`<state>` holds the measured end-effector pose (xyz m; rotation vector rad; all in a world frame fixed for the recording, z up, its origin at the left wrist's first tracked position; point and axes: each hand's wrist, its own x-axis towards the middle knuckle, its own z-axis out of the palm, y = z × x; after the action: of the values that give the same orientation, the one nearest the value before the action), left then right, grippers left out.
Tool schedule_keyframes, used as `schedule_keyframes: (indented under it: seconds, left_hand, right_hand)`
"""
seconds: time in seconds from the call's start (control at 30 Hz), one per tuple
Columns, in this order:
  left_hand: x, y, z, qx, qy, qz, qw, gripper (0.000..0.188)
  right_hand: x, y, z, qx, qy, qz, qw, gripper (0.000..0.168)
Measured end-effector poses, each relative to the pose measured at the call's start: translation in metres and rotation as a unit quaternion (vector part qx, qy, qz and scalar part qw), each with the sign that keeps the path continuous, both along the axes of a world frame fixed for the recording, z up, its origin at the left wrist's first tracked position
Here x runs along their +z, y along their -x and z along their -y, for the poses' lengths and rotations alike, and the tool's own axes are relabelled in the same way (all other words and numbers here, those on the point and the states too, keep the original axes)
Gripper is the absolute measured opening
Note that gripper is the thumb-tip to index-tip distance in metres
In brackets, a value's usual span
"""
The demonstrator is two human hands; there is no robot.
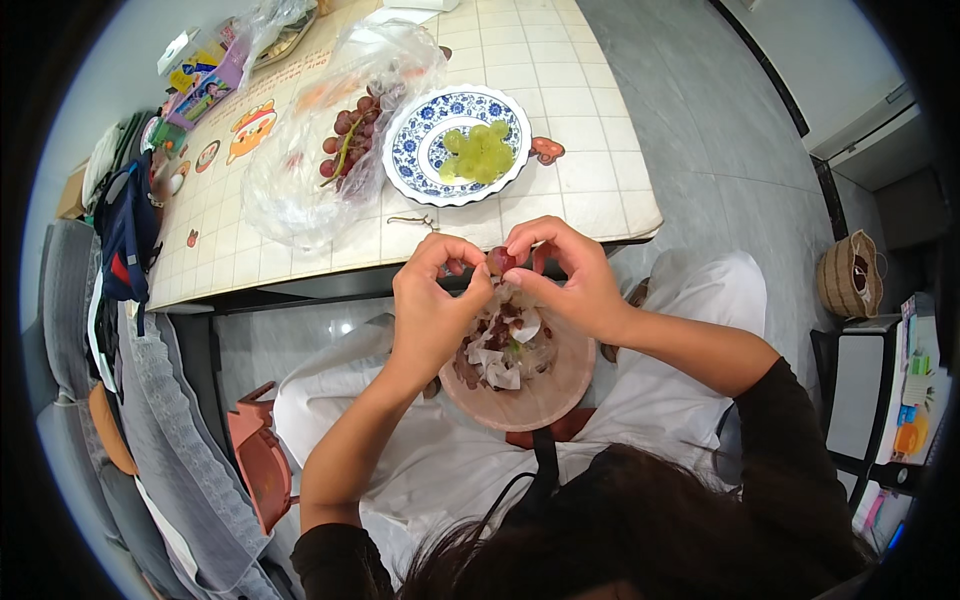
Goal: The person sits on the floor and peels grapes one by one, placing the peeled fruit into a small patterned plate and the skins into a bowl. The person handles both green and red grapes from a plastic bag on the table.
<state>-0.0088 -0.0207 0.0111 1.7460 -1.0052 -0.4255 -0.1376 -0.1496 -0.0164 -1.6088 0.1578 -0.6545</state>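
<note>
A red grape (500,260) is pinched between the thumb and fingertips of my right hand (564,274). My left hand (441,289) touches the grape's left side with thumb and index finger; whether it grips a bit of skin is too small to tell. Below both hands stands a round bin (525,409) with dark grape skins and crumpled white tissue (499,369) in it. On the table, a blue-and-white scalloped plate (411,154) holds peeled green grapes (480,154). Left of it, a bunch of red grapes (352,139) lies on a clear plastic bag (292,202).
A bare grape stem (414,220) lies near the front edge of the table (592,169). A purple basket (206,94) stands at the back left. A blue backpack (127,225) is at the left, a reddish plastic stool (261,457) at the lower left, and a woven basket (850,274) at the right.
</note>
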Motion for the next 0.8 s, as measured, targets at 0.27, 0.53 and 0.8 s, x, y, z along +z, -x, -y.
schedule_keyframes:
  seconds: [0.27, 0.53, 0.8]
  left_hand:
    - [0.000, 0.000, 0.000, -0.033, 0.004, -0.139, 0.990, 0.004]
    - [0.005, 0.001, -0.002, -0.072, 0.021, -0.310, 0.948, 0.004]
    - [0.003, -0.008, -0.001, -0.062, 0.009, -0.079, 0.995, 0.007]
  right_hand:
    - [0.007, -0.001, 0.004, 0.065, -0.193, -0.045, 0.978, 0.028]
    - [0.003, -0.002, 0.004, 0.092, -0.189, 0.007, 0.978, 0.037]
    - [0.010, 0.001, 0.013, 0.116, -0.263, -0.068, 0.955, 0.026]
